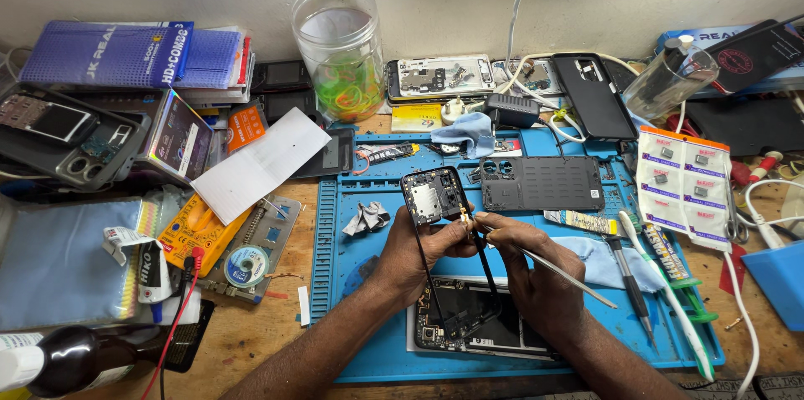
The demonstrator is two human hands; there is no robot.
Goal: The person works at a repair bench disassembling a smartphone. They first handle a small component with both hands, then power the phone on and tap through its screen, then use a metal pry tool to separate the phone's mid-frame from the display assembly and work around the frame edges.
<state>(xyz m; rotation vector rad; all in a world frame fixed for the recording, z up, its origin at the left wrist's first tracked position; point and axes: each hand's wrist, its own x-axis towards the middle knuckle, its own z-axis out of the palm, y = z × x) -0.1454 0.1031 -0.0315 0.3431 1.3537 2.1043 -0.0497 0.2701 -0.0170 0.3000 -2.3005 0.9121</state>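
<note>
Both hands' fingers clamped: left [410, 249] on phone frame [444, 241], right [536, 278] on tweezers [544, 266]; tip hidden.

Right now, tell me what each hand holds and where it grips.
The left hand grips the black phone frame by its left side rail. The right hand pinches metal tweezers near their front, tips at the frame.

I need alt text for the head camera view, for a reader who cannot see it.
Over a blue work mat, the left hand holds up a black phone frame while the right hand touches metal tweezers to its edge. Phone parts and tools clutter the wooden bench.
</note>
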